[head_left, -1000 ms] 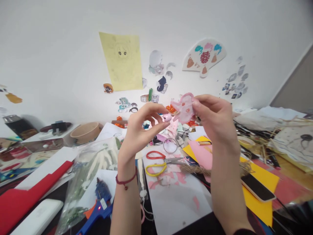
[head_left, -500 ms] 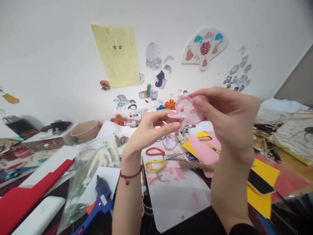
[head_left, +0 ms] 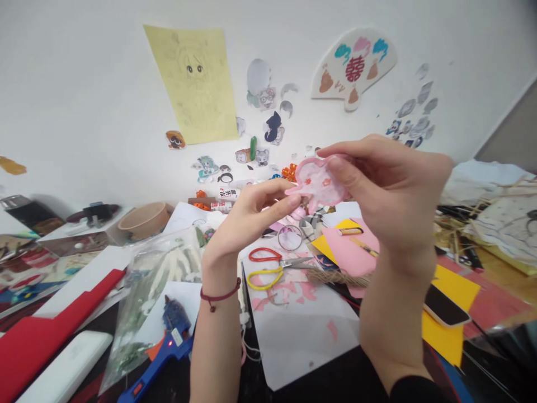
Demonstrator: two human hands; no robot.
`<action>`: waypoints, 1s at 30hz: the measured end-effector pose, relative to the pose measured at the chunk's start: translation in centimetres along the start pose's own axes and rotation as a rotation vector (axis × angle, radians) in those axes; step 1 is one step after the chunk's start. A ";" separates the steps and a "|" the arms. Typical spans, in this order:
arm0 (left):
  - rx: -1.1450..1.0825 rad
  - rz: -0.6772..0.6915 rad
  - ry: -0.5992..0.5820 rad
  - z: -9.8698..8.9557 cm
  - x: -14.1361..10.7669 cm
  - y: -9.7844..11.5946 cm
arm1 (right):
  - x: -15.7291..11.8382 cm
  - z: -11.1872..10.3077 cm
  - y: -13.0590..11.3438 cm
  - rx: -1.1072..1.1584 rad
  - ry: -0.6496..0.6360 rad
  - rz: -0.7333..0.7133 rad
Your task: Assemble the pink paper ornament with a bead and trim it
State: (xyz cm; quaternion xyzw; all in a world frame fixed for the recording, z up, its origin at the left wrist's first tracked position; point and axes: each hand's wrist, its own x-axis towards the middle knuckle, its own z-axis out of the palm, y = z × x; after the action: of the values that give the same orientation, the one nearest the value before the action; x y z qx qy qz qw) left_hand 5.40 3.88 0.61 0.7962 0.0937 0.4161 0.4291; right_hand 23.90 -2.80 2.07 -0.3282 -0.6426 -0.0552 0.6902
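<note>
Pink cutout (head_left: 319, 184) pinched in right hand (head_left: 390, 193), with left hand (head_left: 247, 215) narrow at its tip, hold unclear; might bend if tugged unevenly.

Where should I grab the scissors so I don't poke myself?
I'd take the scissors by the red loop and yellow loop, coming from the near left side. The loops are spread apart there, and the blades point right, away from that side.
</note>
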 end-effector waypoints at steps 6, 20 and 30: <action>0.024 0.044 0.089 0.3 0.2 -0.3 | -0.1 0.0 -0.3 -0.027 -0.007 0.022; 0.235 0.234 0.412 1.3 0.3 -0.1 | 0.4 0.7 1.8 0.348 -0.280 0.344; 1.304 -0.447 -0.054 -0.2 0.2 -0.7 | 0.4 1.2 1.9 0.340 -0.168 0.371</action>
State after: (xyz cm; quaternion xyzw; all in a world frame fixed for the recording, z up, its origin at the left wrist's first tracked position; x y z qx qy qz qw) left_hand 5.55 4.49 0.26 0.8632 0.4763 0.1562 -0.0599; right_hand 23.93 -0.55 1.67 -0.3229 -0.6265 0.2085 0.6781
